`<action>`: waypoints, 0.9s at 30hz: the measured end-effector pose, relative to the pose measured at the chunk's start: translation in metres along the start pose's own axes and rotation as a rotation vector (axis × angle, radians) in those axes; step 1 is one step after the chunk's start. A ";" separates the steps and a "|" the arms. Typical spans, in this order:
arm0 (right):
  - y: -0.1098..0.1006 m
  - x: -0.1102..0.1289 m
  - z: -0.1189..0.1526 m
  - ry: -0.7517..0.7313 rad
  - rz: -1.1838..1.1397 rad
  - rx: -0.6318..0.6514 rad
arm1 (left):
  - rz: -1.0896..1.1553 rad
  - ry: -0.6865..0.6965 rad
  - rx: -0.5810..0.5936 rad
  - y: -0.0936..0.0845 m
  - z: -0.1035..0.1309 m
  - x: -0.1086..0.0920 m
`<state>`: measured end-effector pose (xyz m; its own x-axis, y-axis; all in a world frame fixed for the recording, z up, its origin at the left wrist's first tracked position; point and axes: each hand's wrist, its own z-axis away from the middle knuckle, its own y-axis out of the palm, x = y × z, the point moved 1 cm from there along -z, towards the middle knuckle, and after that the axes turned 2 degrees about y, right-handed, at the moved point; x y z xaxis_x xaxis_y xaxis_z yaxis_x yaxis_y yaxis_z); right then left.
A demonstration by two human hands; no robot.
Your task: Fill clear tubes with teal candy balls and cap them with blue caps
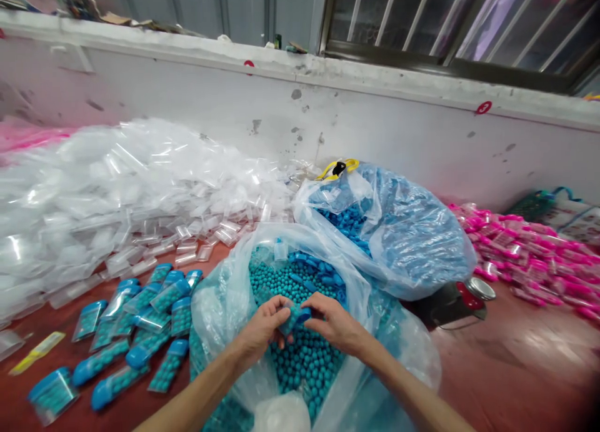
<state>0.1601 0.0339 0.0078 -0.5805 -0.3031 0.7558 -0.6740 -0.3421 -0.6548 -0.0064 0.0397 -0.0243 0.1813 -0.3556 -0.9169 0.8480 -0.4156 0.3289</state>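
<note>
Over an open plastic bag [210,294] of teal beads [307,366], my left hand [269,319] grips a small clear container [291,319] with teal beads in it. My right hand [335,319] pinches a blue cap [304,314] at the container's right end. Whether the cap is fully seated I cannot tell. More blue caps [323,272] lie on the beads at the back of the bag. To the left, several filled containers with blue caps [152,316] are scattered on the red table.
A large heap of clear empty containers [140,175] covers the back left. Behind the bead bag lies a second bag [417,232] with blue caps. Pink packed items [529,251] are piled at right, near a dark jar-like object with a metal lid [480,288]. A yellow strip [37,352] lies far left.
</note>
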 end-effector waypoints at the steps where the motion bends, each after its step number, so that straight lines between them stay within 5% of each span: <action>1: 0.000 -0.003 -0.001 0.037 -0.198 -0.004 | 0.058 -0.019 0.025 0.002 0.002 -0.002; 6: 0.008 -0.012 -0.005 0.177 -0.828 -0.066 | 0.074 -0.027 0.055 0.003 0.007 -0.006; 8: 0.010 -0.011 -0.004 0.175 -0.763 -0.111 | -0.008 -0.006 0.010 0.003 0.005 -0.005; 15: 0.009 0.007 0.008 0.004 0.027 -0.265 | -0.151 0.057 -0.082 0.013 0.007 0.000; 22: 0.013 0.008 0.008 0.122 -0.238 -0.196 | -0.105 0.044 -0.095 0.013 0.011 0.002; 27: 0.017 0.012 0.009 0.150 -0.226 -0.282 | -0.099 0.020 -0.095 0.013 0.011 0.002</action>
<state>0.1457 0.0167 0.0054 -0.4496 -0.1074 0.8867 -0.8794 -0.1208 -0.4605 -0.0004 0.0238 -0.0192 0.1036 -0.3000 -0.9483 0.9053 -0.3664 0.2148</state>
